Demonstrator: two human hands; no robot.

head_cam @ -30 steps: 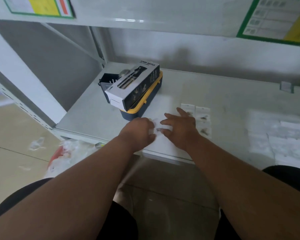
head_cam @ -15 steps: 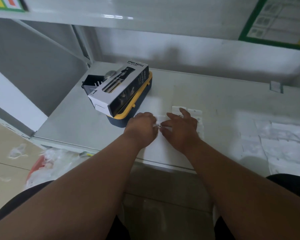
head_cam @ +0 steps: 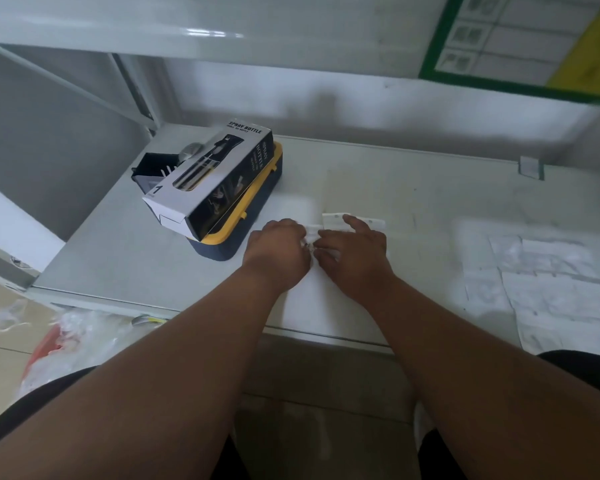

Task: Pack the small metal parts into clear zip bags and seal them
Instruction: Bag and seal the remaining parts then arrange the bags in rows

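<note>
Both hands meet near the table's (head_cam: 413, 188) front edge: the left hand (head_cam: 278, 252) and right hand (head_cam: 355, 259) pinch a small clear zip bag (head_cam: 310, 242) between their fingertips. More bags (head_cam: 333, 220) lie just beyond; a spray bottle box (head_cam: 210, 178) sits far left.

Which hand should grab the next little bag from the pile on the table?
Probably the right hand. The flat zip bags lie just past its fingers, and more bags spread out on its side. The left hand sits by the yellow-rimmed box, farther away.
</note>
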